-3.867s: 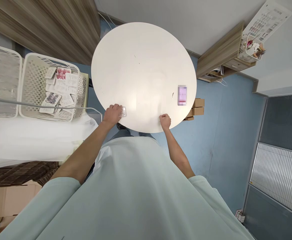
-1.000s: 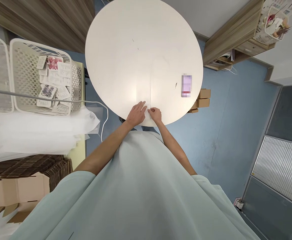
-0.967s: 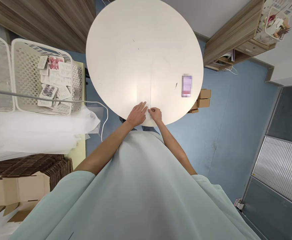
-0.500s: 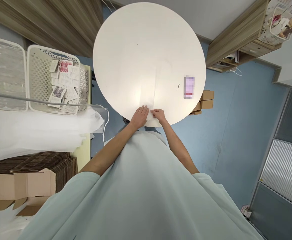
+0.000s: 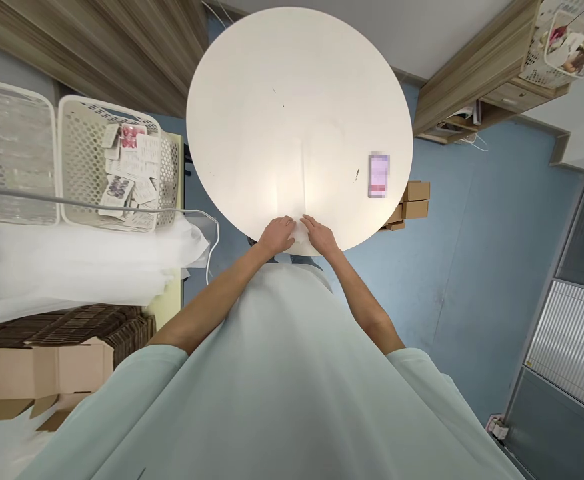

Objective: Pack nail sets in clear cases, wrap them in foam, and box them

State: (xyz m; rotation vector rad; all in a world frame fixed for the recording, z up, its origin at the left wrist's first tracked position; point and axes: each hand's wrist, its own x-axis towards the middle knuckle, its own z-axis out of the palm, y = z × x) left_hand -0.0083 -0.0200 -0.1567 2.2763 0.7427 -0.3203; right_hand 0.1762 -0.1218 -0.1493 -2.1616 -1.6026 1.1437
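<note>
White perforated plastic forms two baskets at far left: the outer basket (image 5: 55,167) holds clear plastic containers (image 5: 19,143), the inner basket (image 5: 169,170) printed cards (image 5: 145,148), with a grey cable (image 5: 89,203) crossing in front of both. At the near edge of a round white counter (image 5: 292,67), a person's left hand (image 5: 277,235) rests with fingers bent beside a small translucent piece (image 5: 299,235), which lies between the two hands, its outline too faint to make out. The right hand (image 5: 321,235) meets it from the other side, fingers nearly straight; whether either grip has closed on the piece cannot be told. Farther right, a pixelated purple-and-pink rectangle (image 5: 379,176) lies on the counter, with cardboard boxes (image 5: 415,200) beyond its edge.
</note>
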